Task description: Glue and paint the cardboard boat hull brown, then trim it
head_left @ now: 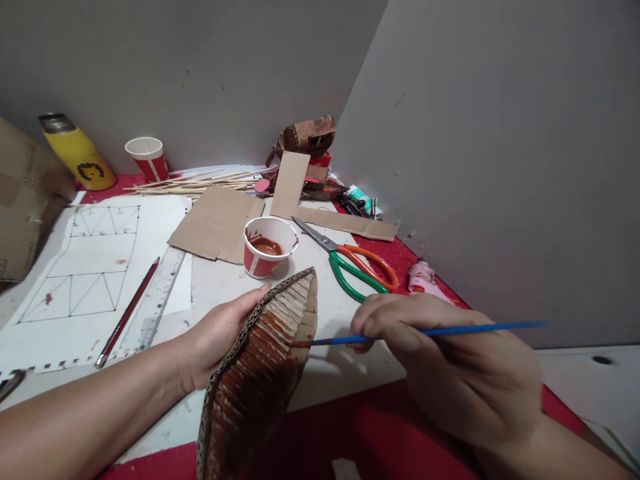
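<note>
My left hand [213, 337] grips the left edge of a leaf-shaped cardboard piece [255, 373], its fingers hidden behind it. Brown paint covers the piece's lower and middle part, while the ridged tip is still bare cardboard colour. In my right hand [450, 367] a thin blue paintbrush [460, 331] is pinched, its brown-stained bristles touching the piece near the right edge. Just beyond the tip stands a paper cup [261, 265] with brown paint inside. Scissors [350, 257] with orange and green handles lie to the cup's right.
Cardboard pieces [220, 223] and thin sticks [200, 183] lie behind the cup. At the left are a drawing [100, 253], a pencil [129, 310], a ruler [163, 293], a yellow bottle [83, 157] and another cup [150, 163]. A brown model [310, 137] stands by the wall.
</note>
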`<state>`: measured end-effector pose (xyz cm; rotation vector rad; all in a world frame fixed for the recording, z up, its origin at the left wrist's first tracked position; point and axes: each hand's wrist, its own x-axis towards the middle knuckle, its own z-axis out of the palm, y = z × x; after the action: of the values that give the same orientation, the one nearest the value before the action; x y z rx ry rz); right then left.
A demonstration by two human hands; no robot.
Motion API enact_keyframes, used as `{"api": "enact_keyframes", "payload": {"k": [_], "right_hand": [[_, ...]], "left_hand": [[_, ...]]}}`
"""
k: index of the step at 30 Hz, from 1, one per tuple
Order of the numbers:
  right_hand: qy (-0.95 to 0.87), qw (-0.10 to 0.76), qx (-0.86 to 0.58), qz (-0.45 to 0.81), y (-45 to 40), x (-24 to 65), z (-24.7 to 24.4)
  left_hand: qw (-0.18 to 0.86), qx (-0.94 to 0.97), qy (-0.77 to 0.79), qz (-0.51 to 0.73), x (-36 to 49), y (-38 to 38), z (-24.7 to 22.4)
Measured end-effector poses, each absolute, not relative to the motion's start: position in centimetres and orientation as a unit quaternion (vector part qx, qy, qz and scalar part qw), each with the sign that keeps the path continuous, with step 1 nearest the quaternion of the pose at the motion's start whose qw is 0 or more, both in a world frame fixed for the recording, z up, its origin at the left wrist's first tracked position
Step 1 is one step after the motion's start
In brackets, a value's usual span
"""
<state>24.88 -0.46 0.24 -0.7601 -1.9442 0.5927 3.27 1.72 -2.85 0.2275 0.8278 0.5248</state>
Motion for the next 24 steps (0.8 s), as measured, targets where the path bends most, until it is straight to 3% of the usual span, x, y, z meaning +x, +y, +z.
{"api": "enact_keyframes", "payload": {"k": [5,11,17,24], "right_hand": [[-0.786,0.491,-0.284,0.246,-0.48,24.75,0.15],[-0.811,0.447,-0.304,0.224,-0.41,25.06,0.16],[-0.795,0.491,-0.294,0.198,-0.38,24.86,0.08],[-0.825,0.440,-0.309,0.172,-0.50,25.65,0.58]], "left_hand": [[0.883,0.098,0.379,0.260,3.32,1.66,-3.14],[0.877,0.096,0.391,0.261,3.28,1.63,-3.02],[0.883,0.095,0.382,0.257,3.15,1.73,-3.46],[0.882,0.096,0.384,0.255,3.22,1.67,-3.11]]}}
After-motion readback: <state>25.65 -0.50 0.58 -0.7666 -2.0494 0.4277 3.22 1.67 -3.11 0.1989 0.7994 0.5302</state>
